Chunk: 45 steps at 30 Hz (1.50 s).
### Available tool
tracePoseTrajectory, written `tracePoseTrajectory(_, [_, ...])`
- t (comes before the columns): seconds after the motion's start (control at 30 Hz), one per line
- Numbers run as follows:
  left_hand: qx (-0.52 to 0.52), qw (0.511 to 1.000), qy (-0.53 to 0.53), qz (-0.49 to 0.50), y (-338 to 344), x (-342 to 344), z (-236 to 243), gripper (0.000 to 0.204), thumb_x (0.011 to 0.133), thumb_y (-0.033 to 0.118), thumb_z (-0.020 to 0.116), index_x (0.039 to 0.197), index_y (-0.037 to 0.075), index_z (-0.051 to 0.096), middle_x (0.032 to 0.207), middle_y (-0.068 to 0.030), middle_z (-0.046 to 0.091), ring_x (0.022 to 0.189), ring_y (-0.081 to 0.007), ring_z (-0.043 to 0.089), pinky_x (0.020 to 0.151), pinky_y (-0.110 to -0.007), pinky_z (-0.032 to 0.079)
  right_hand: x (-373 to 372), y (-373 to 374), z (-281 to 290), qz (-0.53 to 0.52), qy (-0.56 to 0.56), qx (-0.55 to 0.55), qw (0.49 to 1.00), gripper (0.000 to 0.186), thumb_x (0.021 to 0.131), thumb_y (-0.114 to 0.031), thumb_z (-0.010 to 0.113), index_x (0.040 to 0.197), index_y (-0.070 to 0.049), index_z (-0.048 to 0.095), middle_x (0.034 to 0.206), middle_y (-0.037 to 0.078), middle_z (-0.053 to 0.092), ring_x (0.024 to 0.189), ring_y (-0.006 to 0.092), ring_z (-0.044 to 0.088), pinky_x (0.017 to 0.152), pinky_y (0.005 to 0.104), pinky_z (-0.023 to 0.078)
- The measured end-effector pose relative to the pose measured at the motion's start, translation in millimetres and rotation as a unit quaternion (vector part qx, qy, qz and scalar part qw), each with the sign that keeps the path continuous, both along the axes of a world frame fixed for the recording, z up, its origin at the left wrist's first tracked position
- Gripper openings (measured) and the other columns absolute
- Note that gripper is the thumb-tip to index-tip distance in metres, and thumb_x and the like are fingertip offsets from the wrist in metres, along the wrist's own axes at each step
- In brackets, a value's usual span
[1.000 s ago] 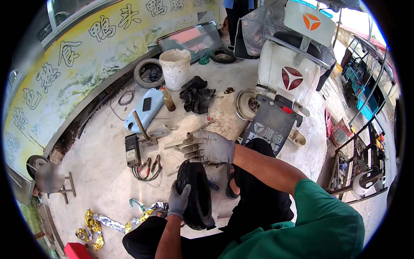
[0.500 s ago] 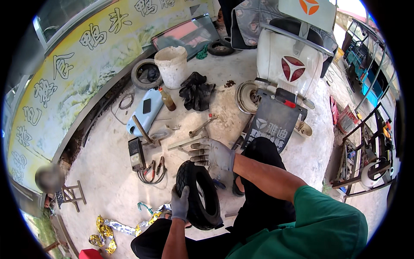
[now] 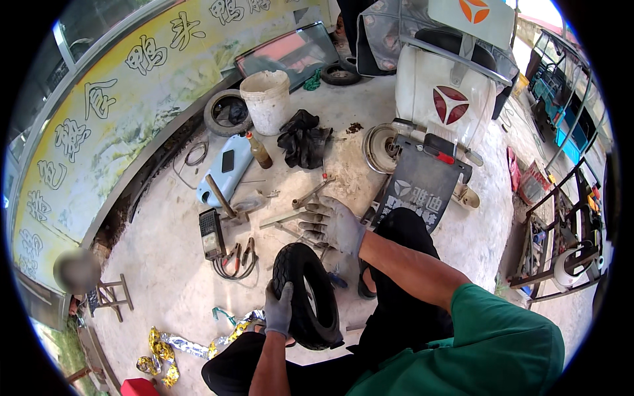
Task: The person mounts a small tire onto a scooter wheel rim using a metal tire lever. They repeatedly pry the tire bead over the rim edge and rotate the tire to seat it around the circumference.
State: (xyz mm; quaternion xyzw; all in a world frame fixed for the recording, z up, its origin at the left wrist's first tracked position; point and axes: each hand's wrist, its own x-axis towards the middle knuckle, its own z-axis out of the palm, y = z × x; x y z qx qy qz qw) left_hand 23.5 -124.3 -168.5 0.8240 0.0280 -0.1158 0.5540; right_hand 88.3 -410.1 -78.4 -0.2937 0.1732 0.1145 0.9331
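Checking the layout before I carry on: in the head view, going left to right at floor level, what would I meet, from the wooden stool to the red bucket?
Wooden stool → black box with clamp cables → black tire → dark mud flap → red bucket.

Bright daylight; floor (image 3: 479, 244) palest at right; edges bowed, corners black.

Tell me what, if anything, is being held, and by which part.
The left hand grips the black tyre by its left-side tread; the right hand is open, holding nothing.
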Motion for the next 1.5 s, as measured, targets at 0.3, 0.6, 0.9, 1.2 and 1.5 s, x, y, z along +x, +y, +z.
tracePoseTrajectory(0.3, [0.02, 1.0, 0.01, 0.003, 2, 2, 2, 0.08, 0.098, 0.049, 0.07, 0.152, -0.004, 0.045, 0.143, -0.0274, 0.061, 0.135, -0.0395, 0.058, 0.113, -0.041, 0.044, 7, 3, -8, -0.064, -0.013, -0.007, 0.998, 0.048, 0.105, -0.05, 0.051, 0.131, -0.011, 0.063, 0.128, 0.01, 0.069, 0.12, 0.0276, 0.063, 0.106, 0.0448, 0.048])
tracePoseTrajectory(0.6, [-0.001, 1.0, 0.019, 0.004, -3, 4, 8, 0.078, 0.098, 0.048, 0.07, 0.149, -0.006, 0.047, 0.142, -0.0259, 0.061, 0.131, -0.0362, 0.06, 0.111, -0.04, 0.046, 8, -3, -10, -0.136, -0.017, -0.002, 0.991, 0.043, 0.105, -0.052, 0.053, 0.126, -0.016, 0.059, 0.13, 0.012, 0.071, 0.117, 0.0268, 0.067, 0.101, 0.0422, 0.051])
tracePoseTrajectory(0.9, [0.001, 1.0, 0.007, 0.011, -4, 3, 7, 0.072, 0.098, 0.041, 0.073, 0.147, -0.006, 0.049, 0.139, -0.0235, 0.063, 0.127, -0.033, 0.062, 0.109, -0.039, 0.047, 10, -7, -17, -0.14, -0.054, 0.025, 0.988, 0.046, 0.102, -0.052, 0.056, 0.126, -0.013, 0.058, 0.128, 0.012, 0.07, 0.12, 0.0274, 0.065, 0.106, 0.0422, 0.049])
tracePoseTrajectory(1.2, [0.003, 1.0, -0.01, 0.008, -2, 4, 1, 0.075, 0.098, 0.043, 0.073, 0.147, -0.007, 0.049, 0.138, -0.0245, 0.064, 0.126, -0.0333, 0.063, 0.108, -0.039, 0.048, 12, -12, -13, -0.173, -0.042, 0.056, 0.982, 0.045, 0.103, -0.05, 0.055, 0.125, -0.012, 0.064, 0.13, 0.013, 0.07, 0.123, 0.0303, 0.065, 0.11, 0.0452, 0.046])
tracePoseTrajectory(1.5, [0.033, 0.999, -0.012, 0.005, -5, 1, 12, 0.077, 0.098, 0.047, 0.072, 0.147, -0.007, 0.049, 0.137, -0.0258, 0.064, 0.126, -0.0348, 0.063, 0.107, -0.04, 0.049, 11, -12, -10, -0.185, -0.074, 0.054, 0.978, 0.052, 0.104, -0.052, 0.055, 0.131, -0.009, 0.057, 0.13, 0.014, 0.069, 0.115, 0.0303, 0.067, 0.104, 0.0457, 0.052])
